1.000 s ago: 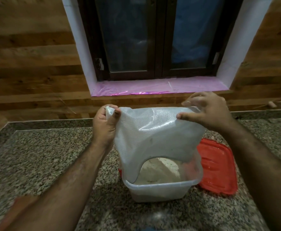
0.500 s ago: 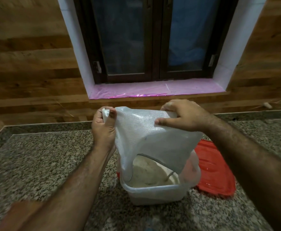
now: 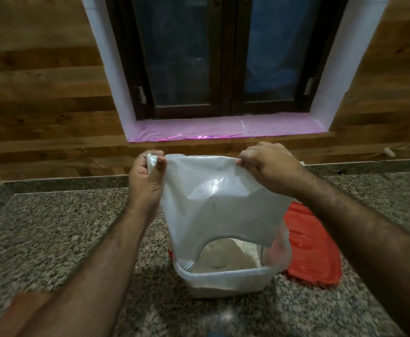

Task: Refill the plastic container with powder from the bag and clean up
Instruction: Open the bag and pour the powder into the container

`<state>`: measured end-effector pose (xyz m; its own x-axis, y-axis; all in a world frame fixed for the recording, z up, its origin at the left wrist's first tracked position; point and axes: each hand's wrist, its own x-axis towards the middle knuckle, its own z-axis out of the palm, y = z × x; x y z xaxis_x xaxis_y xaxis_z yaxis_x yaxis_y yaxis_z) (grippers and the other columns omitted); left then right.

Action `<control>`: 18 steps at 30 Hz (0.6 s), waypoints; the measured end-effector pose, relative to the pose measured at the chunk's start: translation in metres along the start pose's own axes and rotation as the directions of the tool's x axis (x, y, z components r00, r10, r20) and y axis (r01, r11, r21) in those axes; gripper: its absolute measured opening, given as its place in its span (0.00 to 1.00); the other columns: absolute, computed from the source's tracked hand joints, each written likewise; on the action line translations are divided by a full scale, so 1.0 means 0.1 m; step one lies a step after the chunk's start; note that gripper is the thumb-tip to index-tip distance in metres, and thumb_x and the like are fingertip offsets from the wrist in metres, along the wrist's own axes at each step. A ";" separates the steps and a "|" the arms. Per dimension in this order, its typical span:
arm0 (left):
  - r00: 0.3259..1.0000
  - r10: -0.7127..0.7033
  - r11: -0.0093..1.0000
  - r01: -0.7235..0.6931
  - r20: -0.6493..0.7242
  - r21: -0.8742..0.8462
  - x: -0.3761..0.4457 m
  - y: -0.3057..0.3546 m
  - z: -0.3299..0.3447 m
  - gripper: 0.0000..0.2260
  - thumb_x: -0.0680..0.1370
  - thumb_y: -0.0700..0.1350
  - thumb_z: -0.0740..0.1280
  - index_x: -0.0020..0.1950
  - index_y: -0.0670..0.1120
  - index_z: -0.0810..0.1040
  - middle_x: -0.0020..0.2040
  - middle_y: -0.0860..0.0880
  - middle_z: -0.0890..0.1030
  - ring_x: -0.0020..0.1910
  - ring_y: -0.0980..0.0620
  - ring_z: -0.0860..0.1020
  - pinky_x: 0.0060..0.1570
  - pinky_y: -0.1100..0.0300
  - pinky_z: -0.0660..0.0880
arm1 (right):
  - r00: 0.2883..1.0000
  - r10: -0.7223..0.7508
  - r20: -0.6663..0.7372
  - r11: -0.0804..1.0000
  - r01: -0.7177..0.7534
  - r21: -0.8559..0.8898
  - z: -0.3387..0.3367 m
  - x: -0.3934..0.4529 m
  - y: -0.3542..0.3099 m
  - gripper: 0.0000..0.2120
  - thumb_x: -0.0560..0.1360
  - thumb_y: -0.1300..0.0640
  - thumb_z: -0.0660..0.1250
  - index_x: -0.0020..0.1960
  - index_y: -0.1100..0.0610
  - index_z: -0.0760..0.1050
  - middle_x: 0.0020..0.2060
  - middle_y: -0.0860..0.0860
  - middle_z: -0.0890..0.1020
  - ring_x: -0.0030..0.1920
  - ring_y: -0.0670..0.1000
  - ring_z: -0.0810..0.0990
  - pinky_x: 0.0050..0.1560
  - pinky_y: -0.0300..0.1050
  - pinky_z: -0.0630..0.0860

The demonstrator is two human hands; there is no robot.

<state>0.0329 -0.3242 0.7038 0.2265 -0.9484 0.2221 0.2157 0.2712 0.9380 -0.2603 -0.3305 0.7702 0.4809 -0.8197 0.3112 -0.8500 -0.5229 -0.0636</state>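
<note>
Hands at work over a granite counter point(image 3: 53, 227): the left hand point(image 3: 144, 183) and right hand point(image 3: 269, 166) each have fingers pinched on an upper corner of one upended woven plastic bag point(image 3: 213, 203), its mouth hanging into one translucent plastic container point(image 3: 223, 280) mounded with pale powder point(image 3: 226, 256). One red lid point(image 3: 313, 251) lies just beside it. Nearly emptied, the bag looks light, limp and slick, so its corners seem the surest hold.
</note>
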 end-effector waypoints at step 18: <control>0.845 0.037 -0.072 -0.530 0.534 0.845 -0.26 0.60 0.43 0.52 0.76 0.81 0.47 0.88 0.46 0.50 0.89 0.46 0.52 0.87 0.49 0.50 0.86 0.43 0.47 | 0.995 -0.003 -0.099 0.999 -0.001 -0.044 0.01 0.11 -0.11 0.12 0.86 0.49 0.61 0.52 0.49 0.81 0.49 0.46 0.85 0.51 0.54 0.76 0.51 0.49 0.63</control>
<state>-0.0008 -0.2899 0.7657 -0.3076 -0.8790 0.3643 -0.9379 0.3447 0.0398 -0.2451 -0.3342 0.7739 0.4602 -0.7908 0.4035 -0.8591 -0.5114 -0.0225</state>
